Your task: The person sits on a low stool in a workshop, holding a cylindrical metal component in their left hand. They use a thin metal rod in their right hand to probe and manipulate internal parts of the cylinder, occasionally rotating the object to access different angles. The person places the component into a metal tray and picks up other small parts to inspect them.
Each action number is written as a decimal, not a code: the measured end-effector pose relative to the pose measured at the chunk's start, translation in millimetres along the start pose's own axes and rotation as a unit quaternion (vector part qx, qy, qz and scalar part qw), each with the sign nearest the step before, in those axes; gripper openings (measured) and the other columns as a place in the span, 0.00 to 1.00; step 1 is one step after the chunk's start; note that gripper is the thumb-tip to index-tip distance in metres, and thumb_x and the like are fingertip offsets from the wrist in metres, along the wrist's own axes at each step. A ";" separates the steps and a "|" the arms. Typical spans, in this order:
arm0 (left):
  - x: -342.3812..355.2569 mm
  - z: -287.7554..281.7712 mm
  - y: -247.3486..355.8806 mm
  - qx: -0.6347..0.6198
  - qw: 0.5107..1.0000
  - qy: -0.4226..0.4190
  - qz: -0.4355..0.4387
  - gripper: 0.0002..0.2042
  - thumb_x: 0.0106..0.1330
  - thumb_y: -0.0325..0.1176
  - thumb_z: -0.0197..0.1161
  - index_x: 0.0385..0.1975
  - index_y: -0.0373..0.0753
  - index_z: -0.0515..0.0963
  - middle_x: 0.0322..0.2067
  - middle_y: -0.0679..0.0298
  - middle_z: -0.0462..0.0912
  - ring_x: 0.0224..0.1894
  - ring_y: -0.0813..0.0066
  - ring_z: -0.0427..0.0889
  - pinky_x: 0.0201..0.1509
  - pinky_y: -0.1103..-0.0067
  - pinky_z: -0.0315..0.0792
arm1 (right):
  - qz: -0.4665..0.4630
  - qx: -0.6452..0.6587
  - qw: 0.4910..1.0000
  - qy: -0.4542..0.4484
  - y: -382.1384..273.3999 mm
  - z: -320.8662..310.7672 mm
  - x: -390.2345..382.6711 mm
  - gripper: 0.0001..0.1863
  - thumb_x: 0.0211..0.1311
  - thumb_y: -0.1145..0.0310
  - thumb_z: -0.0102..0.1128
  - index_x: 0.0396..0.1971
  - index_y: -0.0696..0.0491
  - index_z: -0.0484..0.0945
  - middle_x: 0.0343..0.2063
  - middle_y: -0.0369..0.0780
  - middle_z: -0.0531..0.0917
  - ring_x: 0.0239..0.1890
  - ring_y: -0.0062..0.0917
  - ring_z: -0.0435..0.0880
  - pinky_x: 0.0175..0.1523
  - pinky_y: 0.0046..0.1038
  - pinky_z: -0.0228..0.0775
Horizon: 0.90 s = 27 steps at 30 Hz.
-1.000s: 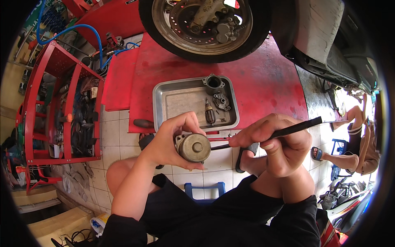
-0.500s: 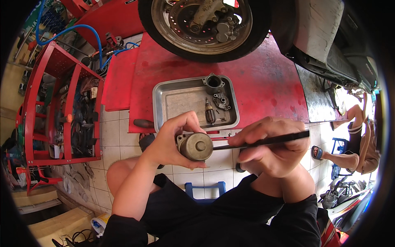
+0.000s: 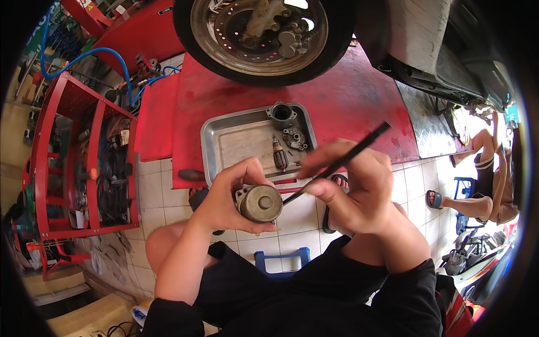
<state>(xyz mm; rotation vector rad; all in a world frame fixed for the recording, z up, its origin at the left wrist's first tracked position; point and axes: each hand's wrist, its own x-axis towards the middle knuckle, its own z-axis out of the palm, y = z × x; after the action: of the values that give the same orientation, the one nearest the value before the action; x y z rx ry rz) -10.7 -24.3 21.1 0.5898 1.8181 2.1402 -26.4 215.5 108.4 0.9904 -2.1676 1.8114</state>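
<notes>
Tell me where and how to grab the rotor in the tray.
Pinch the rotor by its thick ribbed body, probably from above and left: its far end is slimmer, bare tray floor lies left, and a metal casting sits close on its right.

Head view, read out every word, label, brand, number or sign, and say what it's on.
Small dark label on the red panel: too small to read surely.
Green sign, far upper left: light letters, cut off.
Yellow sticker on the red post: too small to read.
Metal can in the left hand: no lettering visible.
</notes>
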 end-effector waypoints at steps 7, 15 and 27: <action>0.6 -2.2 -3.0 0.004 1.000 -0.012 0.024 0.29 0.35 0.29 0.86 0.38 0.37 0.76 0.37 0.66 0.74 0.42 0.78 0.78 0.48 0.80 0.72 | -0.012 0.020 0.998 -0.061 1.6 -6.2 -0.3 0.08 0.52 0.80 0.72 0.33 0.61 0.83 0.30 0.43 0.88 0.33 0.29 0.89 0.36 0.26 0.81; 3.3 -0.6 0.6 0.012 1.000 -0.016 0.002 0.29 0.35 0.28 0.86 0.38 0.37 0.76 0.38 0.66 0.74 0.42 0.78 0.79 0.48 0.81 0.72 | 0.016 0.031 0.999 -0.008 4.5 13.9 -3.9 0.12 0.50 0.77 0.74 0.35 0.62 0.84 0.33 0.45 0.87 0.34 0.33 0.89 0.37 0.26 0.80; 1.8 -0.2 -0.1 0.021 1.000 -0.014 0.011 0.28 0.35 0.29 0.86 0.38 0.38 0.76 0.37 0.67 0.75 0.41 0.79 0.77 0.46 0.81 0.71 | -0.013 -0.038 0.993 -0.112 6.5 -7.3 -4.1 0.14 0.51 0.76 0.74 0.39 0.60 0.83 0.28 0.43 0.84 0.30 0.33 0.86 0.33 0.28 0.77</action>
<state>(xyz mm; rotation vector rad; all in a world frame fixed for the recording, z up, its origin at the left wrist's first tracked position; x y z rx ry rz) -12.4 -23.7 21.1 0.6503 1.8543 2.1011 -29.0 224.2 102.8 1.2521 -2.3192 1.6621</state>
